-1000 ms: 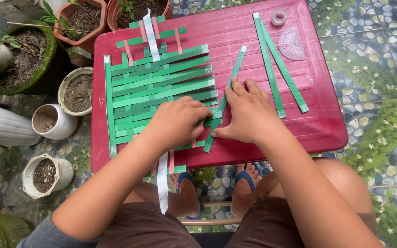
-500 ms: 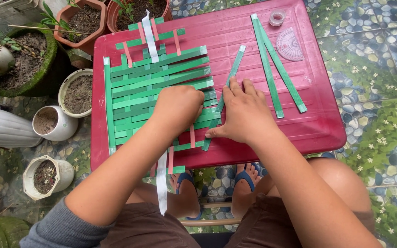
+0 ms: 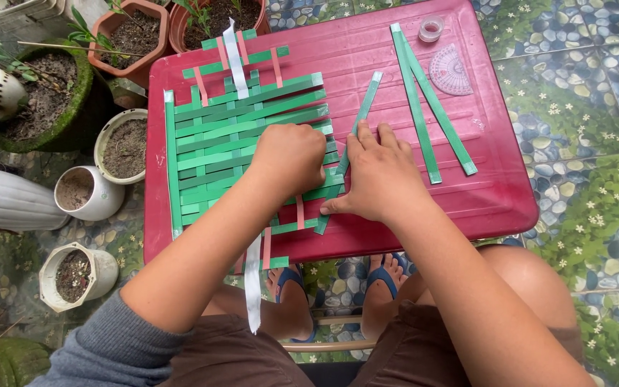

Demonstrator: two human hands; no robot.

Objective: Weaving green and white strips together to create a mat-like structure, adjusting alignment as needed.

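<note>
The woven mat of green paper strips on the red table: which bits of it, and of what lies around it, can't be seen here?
- Head view: the mat's right edge under the left hand and right hand; the woven mat of green paper strips shows elsewhere.
- The slanted green strip is covered lower down by the right hand.
- The red plastic table is cropped at the top edge.
- Markings on the pink protractor are too small.

Mat [image 3: 238,143] middle under left hand [image 3: 291,158]
</note>
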